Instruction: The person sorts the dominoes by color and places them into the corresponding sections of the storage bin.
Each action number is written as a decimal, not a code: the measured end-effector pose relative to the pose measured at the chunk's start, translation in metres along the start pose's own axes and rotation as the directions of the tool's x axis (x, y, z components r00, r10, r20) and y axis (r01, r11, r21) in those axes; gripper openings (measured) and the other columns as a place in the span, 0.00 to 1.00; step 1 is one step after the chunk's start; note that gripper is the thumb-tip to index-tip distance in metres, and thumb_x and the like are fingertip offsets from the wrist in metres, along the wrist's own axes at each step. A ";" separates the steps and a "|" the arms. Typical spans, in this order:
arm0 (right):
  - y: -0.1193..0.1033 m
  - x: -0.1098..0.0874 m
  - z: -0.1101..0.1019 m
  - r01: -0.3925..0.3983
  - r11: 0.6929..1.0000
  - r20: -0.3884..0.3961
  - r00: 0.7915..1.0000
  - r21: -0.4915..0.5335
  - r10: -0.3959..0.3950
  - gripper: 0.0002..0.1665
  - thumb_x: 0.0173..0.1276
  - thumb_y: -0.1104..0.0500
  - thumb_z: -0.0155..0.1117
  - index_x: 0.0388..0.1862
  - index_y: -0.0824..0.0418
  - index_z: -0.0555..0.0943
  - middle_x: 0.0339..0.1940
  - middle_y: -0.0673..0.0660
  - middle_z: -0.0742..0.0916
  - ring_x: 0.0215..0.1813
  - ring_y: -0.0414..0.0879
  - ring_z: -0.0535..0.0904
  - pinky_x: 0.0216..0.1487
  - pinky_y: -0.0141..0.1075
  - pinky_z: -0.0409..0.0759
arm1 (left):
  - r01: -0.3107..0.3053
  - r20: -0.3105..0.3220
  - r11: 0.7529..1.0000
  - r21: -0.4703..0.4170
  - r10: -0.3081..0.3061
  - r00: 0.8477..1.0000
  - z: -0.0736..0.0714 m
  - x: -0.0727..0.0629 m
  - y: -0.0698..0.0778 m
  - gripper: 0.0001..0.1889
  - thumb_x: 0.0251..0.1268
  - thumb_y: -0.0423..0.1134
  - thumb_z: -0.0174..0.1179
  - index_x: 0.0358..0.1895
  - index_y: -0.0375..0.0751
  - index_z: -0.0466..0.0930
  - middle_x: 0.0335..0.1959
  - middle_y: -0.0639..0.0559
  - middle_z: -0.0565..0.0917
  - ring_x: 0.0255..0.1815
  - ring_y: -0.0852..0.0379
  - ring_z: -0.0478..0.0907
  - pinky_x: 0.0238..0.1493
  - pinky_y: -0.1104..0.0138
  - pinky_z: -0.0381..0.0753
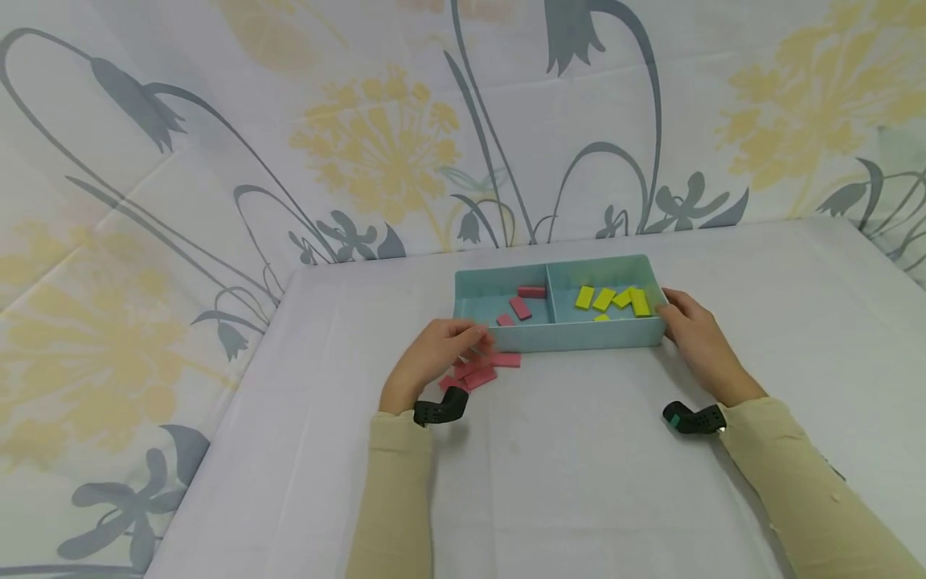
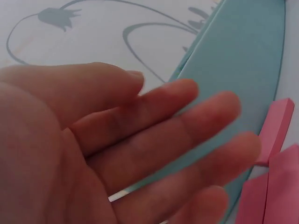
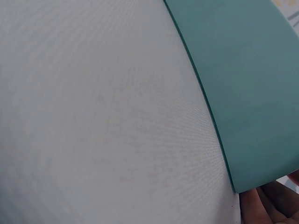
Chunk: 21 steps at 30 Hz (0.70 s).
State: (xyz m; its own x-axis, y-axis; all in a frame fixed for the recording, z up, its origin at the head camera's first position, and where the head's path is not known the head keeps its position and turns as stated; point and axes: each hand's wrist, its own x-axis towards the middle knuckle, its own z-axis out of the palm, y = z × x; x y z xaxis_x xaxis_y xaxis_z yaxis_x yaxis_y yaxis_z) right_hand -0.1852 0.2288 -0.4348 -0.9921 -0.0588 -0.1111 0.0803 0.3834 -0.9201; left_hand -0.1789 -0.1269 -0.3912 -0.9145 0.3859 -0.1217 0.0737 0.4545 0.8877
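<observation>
A light blue two-compartment box [image 1: 579, 336] lies on the white cloth. Three pink blocks [image 1: 520, 307] show in its left compartment, and several yellow blocks [image 1: 604, 299] in the right one. My right hand [image 1: 698, 342] grips the box at its right end; in the right wrist view, its fingers [image 3: 254, 207] are partly hidden behind the corner. By the front left corner is my left hand [image 1: 441, 354], with nothing in its grasp. Its fingers [image 2: 154, 144] are loosely extended in the left wrist view. Several loose pink blocks [image 1: 481, 376] lie just under and beside it.
White cloth [image 1: 550, 466] covers the table. A flower-patterned curtain [image 1: 506, 121] rises behind the box and along the left side. Black wrist devices [image 1: 441, 407] are worn at both sleeves.
</observation>
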 end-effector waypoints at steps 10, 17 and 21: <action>-0.001 0.000 -0.001 0.002 1.000 0.002 1.000 -0.006 -0.002 0.39 0.70 0.41 0.33 0.71 0.63 0.43 0.71 0.62 0.51 0.68 0.58 0.51 0.62 0.52 0.56 | 0.052 0.040 0.998 0.042 -0.054 0.998 -0.006 -0.003 -0.002 0.16 0.66 0.46 0.48 0.43 0.41 0.80 0.34 0.48 0.83 0.36 0.51 0.79 0.39 0.59 0.77; -0.001 0.001 0.000 -0.007 1.000 0.001 1.000 -0.006 0.007 0.40 0.69 0.41 0.33 0.71 0.63 0.43 0.71 0.61 0.51 0.68 0.58 0.50 0.62 0.52 0.56 | 0.126 0.014 0.978 0.164 -0.130 0.991 -0.008 -0.005 -0.003 0.15 0.63 0.48 0.52 0.44 0.44 0.81 0.32 0.52 0.82 0.32 0.55 0.78 0.36 0.64 0.75; 0.000 0.001 0.000 -0.009 1.000 0.000 1.000 -0.007 0.009 0.40 0.69 0.40 0.33 0.71 0.62 0.43 0.71 0.62 0.50 0.68 0.58 0.50 0.62 0.52 0.55 | 0.155 0.018 0.965 0.212 -0.162 0.987 -0.008 -0.005 -0.003 0.15 0.62 0.49 0.52 0.45 0.45 0.80 0.29 0.51 0.81 0.29 0.55 0.78 0.31 0.66 0.75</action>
State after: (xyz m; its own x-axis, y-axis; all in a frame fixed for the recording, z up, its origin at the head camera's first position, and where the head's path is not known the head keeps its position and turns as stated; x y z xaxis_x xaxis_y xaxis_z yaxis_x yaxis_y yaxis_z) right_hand -0.1858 0.2291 -0.4347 -0.9913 -0.0554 -0.1195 0.0886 0.3904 -0.9164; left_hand -0.1773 -0.1368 -0.3895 -0.9071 0.3213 -0.2718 0.0139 0.6685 0.7436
